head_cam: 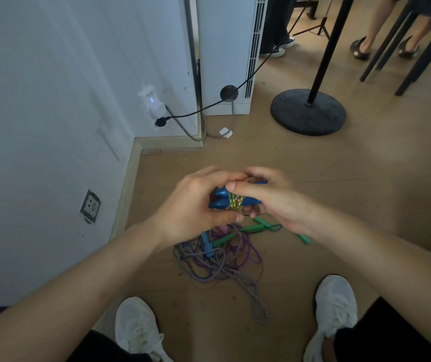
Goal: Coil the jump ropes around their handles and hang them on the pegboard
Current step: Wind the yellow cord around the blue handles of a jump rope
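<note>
Both white shoes (136, 325) stand at the bottom edge, partly cut off. Above them, in the centre of the frame, the left hand (193, 205) and the right hand (274, 197) grip a pair of blue handles (220, 199) pressed together. They are smooth plastic, with a yellow-green cord (235, 202) wound around the middle. The curled fingers hide the far ends of the handles. Below the hands, on the wooden floor (313, 178), lies a tangled pile of ropes (222, 259) with a thick braided striped rope (251, 283), thin purple strands and green handles (256, 227) half covered by the right wrist.

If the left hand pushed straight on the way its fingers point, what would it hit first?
Probably the right hand: the left hand points at it across the blue handles, fingertips seemingly touching.
</note>
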`<state>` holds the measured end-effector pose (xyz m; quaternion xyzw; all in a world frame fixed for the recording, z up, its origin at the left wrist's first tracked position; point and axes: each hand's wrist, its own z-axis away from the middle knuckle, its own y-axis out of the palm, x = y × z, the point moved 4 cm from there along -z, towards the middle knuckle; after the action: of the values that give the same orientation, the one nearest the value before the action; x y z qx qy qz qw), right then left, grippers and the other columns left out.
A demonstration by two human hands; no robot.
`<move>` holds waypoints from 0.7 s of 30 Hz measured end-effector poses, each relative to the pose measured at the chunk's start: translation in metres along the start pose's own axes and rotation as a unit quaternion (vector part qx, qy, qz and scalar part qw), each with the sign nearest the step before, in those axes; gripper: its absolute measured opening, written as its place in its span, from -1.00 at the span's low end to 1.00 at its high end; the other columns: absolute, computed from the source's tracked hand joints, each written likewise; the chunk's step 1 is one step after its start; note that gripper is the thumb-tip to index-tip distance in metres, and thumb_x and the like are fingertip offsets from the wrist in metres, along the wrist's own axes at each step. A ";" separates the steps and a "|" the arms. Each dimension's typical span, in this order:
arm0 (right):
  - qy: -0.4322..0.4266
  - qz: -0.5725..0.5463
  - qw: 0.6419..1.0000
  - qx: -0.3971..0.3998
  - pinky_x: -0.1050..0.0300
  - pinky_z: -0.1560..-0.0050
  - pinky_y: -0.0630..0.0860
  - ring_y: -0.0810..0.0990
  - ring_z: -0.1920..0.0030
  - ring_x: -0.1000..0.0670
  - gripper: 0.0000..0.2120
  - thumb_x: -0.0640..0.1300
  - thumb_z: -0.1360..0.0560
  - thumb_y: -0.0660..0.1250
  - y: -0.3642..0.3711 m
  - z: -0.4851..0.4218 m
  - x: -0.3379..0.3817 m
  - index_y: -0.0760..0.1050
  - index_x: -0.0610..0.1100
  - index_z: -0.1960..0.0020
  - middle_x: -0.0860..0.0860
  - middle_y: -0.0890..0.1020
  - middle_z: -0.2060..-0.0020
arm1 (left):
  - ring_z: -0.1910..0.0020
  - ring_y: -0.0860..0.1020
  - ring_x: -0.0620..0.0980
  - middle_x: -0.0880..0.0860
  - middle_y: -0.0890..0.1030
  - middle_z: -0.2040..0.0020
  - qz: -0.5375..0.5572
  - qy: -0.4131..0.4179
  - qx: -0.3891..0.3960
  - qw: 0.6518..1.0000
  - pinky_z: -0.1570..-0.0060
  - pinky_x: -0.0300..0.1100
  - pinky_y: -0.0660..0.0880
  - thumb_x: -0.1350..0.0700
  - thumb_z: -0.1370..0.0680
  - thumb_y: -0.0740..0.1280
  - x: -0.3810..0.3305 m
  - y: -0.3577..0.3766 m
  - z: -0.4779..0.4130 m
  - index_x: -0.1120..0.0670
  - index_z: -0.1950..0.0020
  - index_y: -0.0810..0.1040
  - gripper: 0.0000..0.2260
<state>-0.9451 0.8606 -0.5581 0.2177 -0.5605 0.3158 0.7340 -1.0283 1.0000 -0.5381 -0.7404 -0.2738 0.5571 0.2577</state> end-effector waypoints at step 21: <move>0.002 0.043 0.991 0.131 0.19 0.21 0.35 0.54 0.17 0.05 -0.80 -0.04 -0.49 0.41 0.003 -0.001 -0.011 0.67 -0.11 -0.06 -0.23 0.66 0.00 | 0.31 0.65 -0.03 0.11 0.67 0.07 0.313 -0.257 -0.223 0.887 0.35 -0.31 0.52 0.22 -0.46 0.51 0.031 -0.042 -0.005 0.22 -0.18 0.57 -0.68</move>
<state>-0.9488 0.8607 -0.5692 0.2868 -0.5222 0.4180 0.6858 -1.0215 1.0510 -0.5293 -0.6565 -0.2018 0.7037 -0.1817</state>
